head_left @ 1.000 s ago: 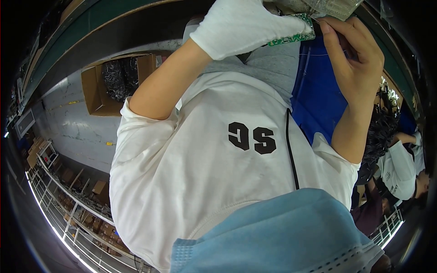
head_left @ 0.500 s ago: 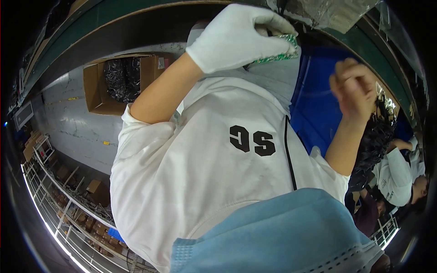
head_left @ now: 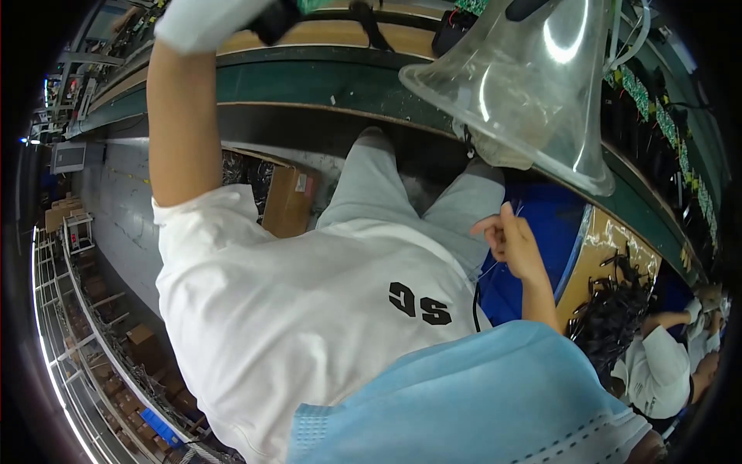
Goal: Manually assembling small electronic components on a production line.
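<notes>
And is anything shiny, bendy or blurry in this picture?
In the head view, glare streaks the clear cone; in that same view, the green bench edge curves, the left hand looks blurry, and the corners are dark.

Glare lies in white streaks on the clear plastic funnel (head_left: 518,89) over there, and the white shirt (head_left: 309,286) catches plenty of light, but beneath the desk (head_left: 309,87) it's deep shadow. The gloved left hand (head_left: 207,23) looks soft with motion blur; the rack rails (head_left: 108,363) bend toward a dark rim.

Carton (head_left: 291,199) — legs (head_left: 372,176) — bin (head_left: 553,220), left to right
</notes>
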